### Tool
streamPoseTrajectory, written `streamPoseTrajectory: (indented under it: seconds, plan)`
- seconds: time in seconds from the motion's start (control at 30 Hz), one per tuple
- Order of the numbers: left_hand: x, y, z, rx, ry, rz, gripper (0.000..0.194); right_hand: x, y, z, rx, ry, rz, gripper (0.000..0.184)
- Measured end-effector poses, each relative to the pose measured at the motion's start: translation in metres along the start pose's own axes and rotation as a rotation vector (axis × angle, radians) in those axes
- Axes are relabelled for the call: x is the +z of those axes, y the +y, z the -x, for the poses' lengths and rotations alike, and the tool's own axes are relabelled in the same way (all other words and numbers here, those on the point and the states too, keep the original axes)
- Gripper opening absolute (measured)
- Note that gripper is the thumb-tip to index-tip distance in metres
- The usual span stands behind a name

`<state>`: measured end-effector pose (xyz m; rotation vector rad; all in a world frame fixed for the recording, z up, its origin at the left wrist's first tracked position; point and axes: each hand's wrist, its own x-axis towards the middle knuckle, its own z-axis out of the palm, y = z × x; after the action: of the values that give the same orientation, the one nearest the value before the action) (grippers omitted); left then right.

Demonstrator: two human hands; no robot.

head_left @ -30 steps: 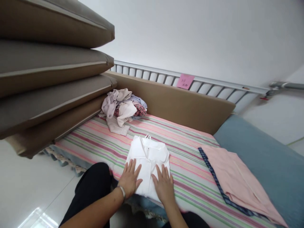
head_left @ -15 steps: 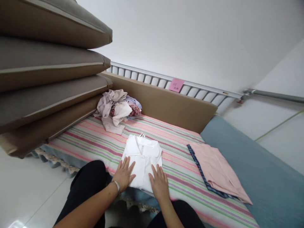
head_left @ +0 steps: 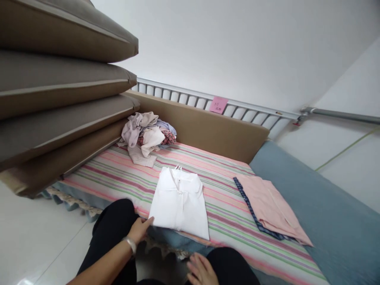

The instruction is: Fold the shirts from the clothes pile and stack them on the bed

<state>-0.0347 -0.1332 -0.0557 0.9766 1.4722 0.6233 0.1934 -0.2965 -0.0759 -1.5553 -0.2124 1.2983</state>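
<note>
A folded white shirt [head_left: 180, 202] lies on the striped sheet [head_left: 225, 209] near the bed's front edge. My left hand [head_left: 140, 229] rests at the shirt's near left corner, its fingertips touching the edge, fingers loosely stretched. My right hand [head_left: 202, 271] is low in front of the bed, off the shirt, over my dark trouser leg, with fingers apart and nothing in it. A silver bracelet sits on my left wrist.
A folded pink garment on a blue plaid one [head_left: 268, 208] lies to the right. A heap of unfolded clothes [head_left: 147, 136] sits at the back left. Stacked brown cushions [head_left: 59, 91] overhang the left. A brown board [head_left: 208, 128] and white rail back the bed.
Both hands have slid back off the white shirt: the left to its near left corner, the right down toward my lap. The shirt now lies uncovered.
</note>
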Motion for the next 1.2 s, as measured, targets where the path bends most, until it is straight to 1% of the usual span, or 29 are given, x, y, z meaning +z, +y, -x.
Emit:
streamPoseTrajectory:
  seconds: [0.03, 0.07, 0.1, 0.13, 0.2, 0.27, 0.3, 0.37, 0.43, 0.5, 0.57, 0.67, 0.73, 0.8, 0.9, 1.0, 1.1, 1.2]
  plan:
    - [0.003, 0.003, 0.001, -0.089, -0.061, 0.057, 0.048, 0.013, 0.002, 0.004, 0.099, -0.074, -0.038, 0.077]
    - [0.005, 0.005, 0.001, -0.133, -0.115, 0.117, 0.047, 0.027, 0.002, 0.009, 0.174, -0.147, -0.054, 0.077]
    - [0.006, 0.007, 0.001, -0.138, -0.157, 0.165, 0.046, 0.040, -0.001, 0.013, 0.217, -0.213, -0.054, 0.075]
    - [0.007, 0.008, 0.001, -0.124, -0.179, 0.194, 0.044, 0.053, -0.006, 0.018, 0.222, -0.267, -0.040, 0.072]
    - [0.006, 0.009, 0.000, -0.099, -0.175, 0.183, 0.039, 0.073, -0.023, 0.024, 0.137, -0.344, 0.027, 0.062]
    - [0.002, 0.011, -0.002, -0.100, -0.160, 0.130, 0.031, 0.083, -0.048, 0.024, 0.016, -0.360, 0.121, 0.055]
    - [-0.001, 0.011, -0.003, -0.097, -0.152, 0.112, 0.027, 0.083, -0.063, 0.021, -0.051, -0.330, 0.149, 0.055]
    - [-0.006, 0.015, -0.005, -0.061, -0.112, 0.082, 0.021, 0.075, -0.098, 0.008, -0.186, -0.202, 0.147, 0.054]
    - [-0.012, 0.021, -0.006, 0.043, -0.043, 0.058, 0.021, 0.059, -0.133, -0.012, -0.298, -0.076, 0.105, 0.054]
    - [-0.017, 0.031, -0.008, 0.172, -0.003, 0.062, 0.025, 0.042, -0.161, -0.037, -0.345, 0.010, 0.087, 0.052]
    - [-0.021, 0.043, -0.013, 0.240, 0.001, 0.105, 0.031, 0.031, -0.181, -0.062, -0.348, 0.078, 0.095, 0.049]
    - [-0.025, 0.063, -0.025, 0.217, -0.012, 0.202, 0.039, 0.028, -0.194, -0.093, -0.327, 0.132, 0.132, 0.041]
    - [-0.024, 0.077, -0.037, 0.203, -0.020, 0.261, 0.042, 0.033, -0.199, -0.108, -0.304, 0.120, 0.161, 0.037]
    - [-0.020, 0.091, -0.054, 0.208, -0.019, 0.304, 0.041, 0.039, -0.203, -0.119, -0.279, 0.090, 0.184, 0.035]
    - [-0.006, 0.110, -0.083, 0.210, -0.001, 0.308, 0.040, 0.044, -0.211, -0.131, -0.244, 0.070, 0.201, 0.033]
    - [0.012, 0.124, -0.109, 0.218, -0.027, 0.268, 0.039, 0.044, -0.217, -0.140, -0.211, 0.087, 0.202, 0.031]
    - [0.026, 0.133, -0.126, 0.247, -0.045, 0.217, 0.041, 0.042, -0.220, -0.146, -0.158, 0.123, 0.212, 0.030]
    - [0.032, 0.135, -0.134, 0.260, -0.048, 0.156, 0.040, 0.040, -0.222, -0.149, -0.097, 0.139, 0.244, 0.032]
